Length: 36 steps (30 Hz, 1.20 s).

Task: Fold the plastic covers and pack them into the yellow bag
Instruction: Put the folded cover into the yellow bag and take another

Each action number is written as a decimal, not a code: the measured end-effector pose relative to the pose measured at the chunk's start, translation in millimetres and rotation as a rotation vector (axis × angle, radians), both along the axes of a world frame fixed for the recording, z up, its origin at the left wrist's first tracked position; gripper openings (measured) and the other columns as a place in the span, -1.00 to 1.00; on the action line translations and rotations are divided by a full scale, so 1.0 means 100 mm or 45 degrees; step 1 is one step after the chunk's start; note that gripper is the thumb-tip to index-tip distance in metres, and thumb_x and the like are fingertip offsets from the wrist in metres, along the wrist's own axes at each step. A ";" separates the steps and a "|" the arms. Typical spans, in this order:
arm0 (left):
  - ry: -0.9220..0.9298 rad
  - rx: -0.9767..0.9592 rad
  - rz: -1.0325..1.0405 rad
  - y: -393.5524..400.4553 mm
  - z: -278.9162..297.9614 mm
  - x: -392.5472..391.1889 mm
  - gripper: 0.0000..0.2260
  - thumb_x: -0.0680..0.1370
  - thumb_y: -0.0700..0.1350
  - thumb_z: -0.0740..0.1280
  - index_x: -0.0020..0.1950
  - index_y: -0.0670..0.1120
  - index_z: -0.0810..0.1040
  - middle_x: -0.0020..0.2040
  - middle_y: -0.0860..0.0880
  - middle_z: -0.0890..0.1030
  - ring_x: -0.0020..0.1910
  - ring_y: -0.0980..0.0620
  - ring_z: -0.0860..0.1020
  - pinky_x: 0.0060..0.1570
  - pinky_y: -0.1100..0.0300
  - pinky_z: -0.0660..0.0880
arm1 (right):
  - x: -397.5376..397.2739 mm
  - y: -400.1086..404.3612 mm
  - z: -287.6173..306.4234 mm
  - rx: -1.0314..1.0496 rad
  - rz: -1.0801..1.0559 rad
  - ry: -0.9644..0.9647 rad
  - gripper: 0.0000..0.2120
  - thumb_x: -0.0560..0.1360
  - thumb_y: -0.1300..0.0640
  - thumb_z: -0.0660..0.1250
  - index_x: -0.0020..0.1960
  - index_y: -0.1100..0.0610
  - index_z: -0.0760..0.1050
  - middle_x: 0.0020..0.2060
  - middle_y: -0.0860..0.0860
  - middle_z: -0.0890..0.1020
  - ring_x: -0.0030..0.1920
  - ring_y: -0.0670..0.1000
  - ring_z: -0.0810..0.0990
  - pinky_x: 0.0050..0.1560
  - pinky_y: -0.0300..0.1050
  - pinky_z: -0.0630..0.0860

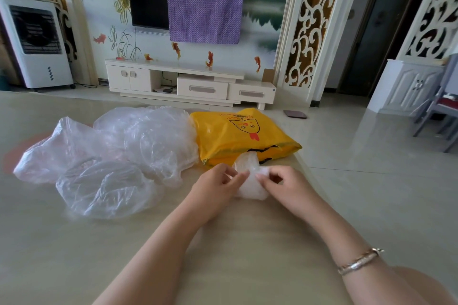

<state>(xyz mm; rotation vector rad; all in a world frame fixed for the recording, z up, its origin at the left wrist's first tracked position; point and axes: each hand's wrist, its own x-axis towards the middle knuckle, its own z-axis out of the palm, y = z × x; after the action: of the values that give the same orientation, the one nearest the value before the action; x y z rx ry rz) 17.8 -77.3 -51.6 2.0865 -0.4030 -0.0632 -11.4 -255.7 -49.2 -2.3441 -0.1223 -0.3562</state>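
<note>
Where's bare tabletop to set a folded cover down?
Free: the near table between the forearms, and the near-left corner in front of the loose plastic covers. Crowded: the far strip, filled by covers and the yellow bag, with both hands, left hand and right hand, on the folded cover.

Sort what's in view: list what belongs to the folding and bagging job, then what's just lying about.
Part of the job:
- folded cover, held by left hand and right hand
- loose covers piled on the table
- yellow bag

Just lying about:
- dark flat object on the floor
- air cooler
- TV cabinet
</note>
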 end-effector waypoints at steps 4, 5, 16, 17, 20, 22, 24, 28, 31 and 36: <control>-0.040 0.082 0.075 -0.04 -0.07 0.04 -0.86 0.51 -0.05 0.40 0.00 0.07 0.48 -0.19 0.12 0.61 -0.14 0.07 0.52 0.15 0.00 0.46 | 0.07 0.04 -0.05 -0.124 -0.145 0.007 -0.64 0.52 -0.04 0.36 -0.34 0.08 0.32 -0.46 -0.10 0.39 -0.41 -0.11 0.34 -0.35 -0.19 0.24; -0.037 0.081 0.088 -0.05 -0.07 0.04 -0.87 0.51 -0.08 0.39 -0.01 0.07 0.47 -0.20 0.12 0.61 -0.13 0.06 0.52 0.16 -0.03 0.45 | 0.10 0.05 -0.05 -0.178 -0.177 0.011 -0.65 0.51 -0.06 0.37 -0.32 0.06 0.33 -0.44 -0.10 0.42 -0.39 -0.10 0.37 -0.35 -0.18 0.26; 0.019 0.061 0.107 -0.07 -0.09 0.08 -0.77 0.50 -0.13 0.36 0.11 0.04 0.43 -0.21 0.14 0.61 -0.07 0.01 0.55 0.19 -0.06 0.45 | -0.02 0.03 0.07 0.273 0.056 -0.189 -0.83 0.45 0.28 0.43 -0.16 0.11 0.46 -0.25 -0.07 0.52 -0.28 -0.21 0.44 -0.22 -0.42 0.36; 0.021 0.058 0.108 -0.07 -0.10 0.08 -0.75 0.50 -0.13 0.37 0.13 0.04 0.42 -0.20 0.13 0.62 -0.04 0.00 0.56 0.19 -0.06 0.45 | -0.04 0.03 0.08 0.213 0.094 -0.178 -0.85 0.46 0.26 0.43 -0.12 0.07 0.49 -0.17 -0.07 0.55 -0.18 -0.20 0.47 -0.16 -0.44 0.36; 0.024 0.027 0.113 -0.06 -0.10 0.09 -0.72 0.49 -0.13 0.38 0.16 0.04 0.42 -0.19 0.10 0.63 -0.01 -0.04 0.58 0.14 -0.03 0.48 | -0.03 0.03 0.04 -0.096 0.178 -0.028 -0.77 0.45 0.13 0.45 0.06 -0.06 0.51 0.04 -0.15 0.48 0.10 -0.17 0.43 0.02 -0.45 0.31; 0.039 -0.018 0.104 -0.04 -0.10 0.09 -0.70 0.50 -0.14 0.38 0.20 0.01 0.42 -0.20 0.09 0.63 -0.08 0.01 0.57 -0.01 0.09 0.49 | -0.02 0.04 0.00 -0.288 0.213 0.022 -0.68 0.44 0.07 0.45 0.15 -0.07 0.49 0.08 -0.20 0.42 0.20 -0.16 0.35 0.17 -0.34 0.29; 0.079 -0.093 0.082 -0.02 -0.07 0.07 -0.70 0.52 -0.17 0.37 0.22 -0.02 0.42 -0.24 0.10 0.62 -0.20 0.11 0.53 -0.22 0.27 0.42 | -0.02 0.08 -0.01 -0.418 0.214 0.021 -0.65 0.42 0.04 0.42 0.19 -0.06 0.47 0.10 -0.21 0.41 0.23 -0.15 0.30 0.25 -0.21 0.29; 0.176 -0.272 0.032 0.00 -0.01 0.03 -0.70 0.52 -0.20 0.39 0.23 -0.09 0.46 -0.25 0.06 0.63 -0.27 0.14 0.52 -0.27 0.34 0.41 | 0.02 0.14 -0.04 -0.475 0.193 -0.051 -0.70 0.40 0.10 0.38 0.12 0.01 0.47 0.03 -0.16 0.45 0.16 -0.08 0.37 0.17 -0.15 0.38; 0.196 -0.307 0.016 0.01 0.05 -0.02 -0.66 0.47 -0.03 0.45 0.20 -0.01 0.49 -0.08 0.01 0.63 -0.22 0.14 0.49 -0.30 0.43 0.40 | 0.06 0.17 -0.07 -0.348 0.138 -0.083 -0.82 0.44 0.21 0.36 0.02 0.03 0.50 -0.05 -0.10 0.52 0.03 -0.07 0.46 -0.05 -0.35 0.38; 0.056 -0.095 -0.058 0.03 0.02 -0.05 -0.43 0.17 0.21 0.50 0.13 0.14 0.48 0.05 0.21 0.50 0.08 0.07 0.41 0.11 0.23 0.41 | 0.00 0.13 -0.03 -0.041 0.073 -0.050 -0.88 0.47 0.16 0.39 -0.05 0.00 0.49 -0.18 -0.08 0.65 -0.16 -0.13 0.59 -0.22 -0.25 0.45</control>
<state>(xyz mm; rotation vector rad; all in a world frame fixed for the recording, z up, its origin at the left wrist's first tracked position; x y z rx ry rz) 13.1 -74.4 -49.9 1.9992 -0.4200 -0.1189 -11.7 -242.6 -52.2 -2.3607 -0.2156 -0.3748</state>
